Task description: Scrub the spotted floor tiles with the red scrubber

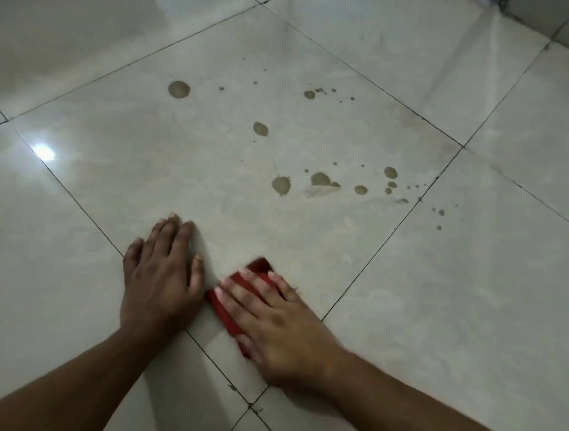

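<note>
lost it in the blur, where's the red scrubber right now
In the head view the flat red scrubber lies low centre, pressed under the right hand, beside the left hand.

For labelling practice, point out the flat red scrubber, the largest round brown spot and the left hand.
Red scrubber (pixel 221 309): head view, exposed edge.
Largest brown spot (pixel 179 89): head view, centre.
Left hand (pixel 162 277): head view, back.

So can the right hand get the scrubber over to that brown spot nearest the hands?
Probably yes. The right hand presses the red scrubber flat on the same tile as that spot, with nothing lying between them. The left hand rests to the side, clear of the path.
</note>
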